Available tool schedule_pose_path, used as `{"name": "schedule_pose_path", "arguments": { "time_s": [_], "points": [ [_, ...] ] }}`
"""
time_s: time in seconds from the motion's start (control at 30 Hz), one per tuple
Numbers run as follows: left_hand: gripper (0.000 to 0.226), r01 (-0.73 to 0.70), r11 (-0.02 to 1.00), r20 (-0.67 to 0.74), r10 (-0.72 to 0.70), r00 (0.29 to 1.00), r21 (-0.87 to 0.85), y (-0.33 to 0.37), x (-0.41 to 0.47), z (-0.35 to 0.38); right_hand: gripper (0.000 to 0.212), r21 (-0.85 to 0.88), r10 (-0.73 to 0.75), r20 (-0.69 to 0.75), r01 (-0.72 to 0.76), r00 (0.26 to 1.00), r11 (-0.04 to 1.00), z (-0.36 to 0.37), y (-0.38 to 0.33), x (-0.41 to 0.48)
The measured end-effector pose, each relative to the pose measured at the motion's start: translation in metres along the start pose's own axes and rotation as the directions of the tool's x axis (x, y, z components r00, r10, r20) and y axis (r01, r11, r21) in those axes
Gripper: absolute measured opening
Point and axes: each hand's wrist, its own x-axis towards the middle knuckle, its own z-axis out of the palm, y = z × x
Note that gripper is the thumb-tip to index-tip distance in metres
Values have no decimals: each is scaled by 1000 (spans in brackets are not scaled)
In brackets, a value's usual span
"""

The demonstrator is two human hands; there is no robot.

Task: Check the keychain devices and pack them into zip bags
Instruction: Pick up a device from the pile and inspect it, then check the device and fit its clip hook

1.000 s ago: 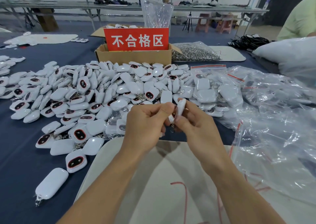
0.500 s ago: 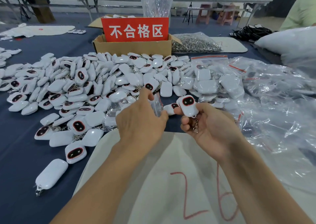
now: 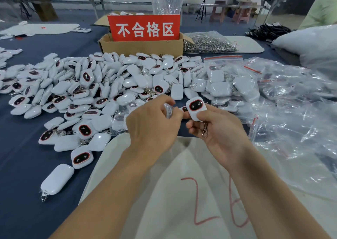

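One keychain device (image 3: pixel 196 109) sits pinched between thumb and curled fingers of the right hand (image 3: pixel 218 135), face up, its clip (image 3: pixel 205 131) dangling; the left hand (image 3: pixel 153 127) pinches one clear zip bag (image 3: pixel 168 109) just beside it. Scores more devices (image 3: pixel 109 85), too many to count, heap across the middle of the blue-clothed bench (image 3: pixel 21 156), one box (image 3: pixel 142 46) toward its far edge, loose bags (image 3: pixel 291 111) crowding the right edge, open room at the near left corner
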Motion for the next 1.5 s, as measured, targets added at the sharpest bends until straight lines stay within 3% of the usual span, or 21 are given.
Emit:
{"name": "schedule_pose_path", "arguments": {
  "time_s": [0.07,0.17,0.23,0.3,0.37,0.5,0.63,0.73,0.83,0.9,0.97,1.03,1.1,1.17,1.27,1.3,1.37,1.43,1.5],
  "points": [
    [36,-33,999,-7,33,999,-31,1,1,-3,33,-39,-1,-3,0,1000,999,0,2,1],
    [57,-60,988,27,56,998,144,-2,5,-9,30,-88,-50,-41,46,998,995,0,3,3],
    [53,-112,953,50,102,994,282,-5,4,-10,28,-203,-115,-76,97,990,974,-2,4,4],
    [43,-130,942,60,118,991,310,-4,2,-9,24,-338,-165,-100,123,981,933,-1,8,5],
    [47,-151,952,47,144,988,266,0,0,-10,17,-367,-180,-105,130,978,921,4,13,6],
    [55,-357,932,-1,358,934,67,8,-4,-14,3,-317,-118,-68,91,991,944,21,18,13],
    [50,-442,884,2,447,894,-154,10,-7,-16,20,-445,-115,-9,99,993,890,32,22,19],
    [43,-369,901,-142,344,928,-227,-2,6,-29,15,-522,-131,15,120,991,845,35,22,25],
    [39,-103,945,-381,-25,924,-311,-33,33,-52,25,-547,-124,-6,100,992,831,27,25,30],
    [39,122,871,-447,-359,819,-476,-54,46,-63,30,-585,-143,-31,98,989,805,25,31,28],
    [39,234,754,-420,-562,713,-613,-67,52,-66,26,-696,-218,-114,79,969,714,27,36,32],
    [38,278,698,-375,-627,683,-660,-70,54,-64,15,-879,-294,-170,-10,941,477,32,40,38],
    [38,285,713,-360,-606,709,-640,-66,52,-61,17,-953,-306,-207,-120,929,279,37,40,39],
    [38,283,766,-366,-553,749,-577,-61,51,-58,27,-968,-274,-186,-128,944,216,42,38,33],
    [35,290,825,-349,-487,801,-485,-53,47,-54,33,-994,-201,-7,14,980,104,43,29,16],
    [34,299,840,-324,-467,823,-454,-51,45,-53,33,-990,-151,50,68,987,122,40,25,11],
    [29,286,885,-222,-382,897,-367,-47,41,-46,23,-927,-129,91,132,987,352,29,19,7],
    [33,184,940,-17,-198,980,-288,-36,31,-33,21,-801,-304,-25,163,952,576,16,14,7],
    [43,11,978,199,31,979,-210,-23,19,-16,31,-790,-500,-170,185,849,584,4,9,12]
  ]
}}
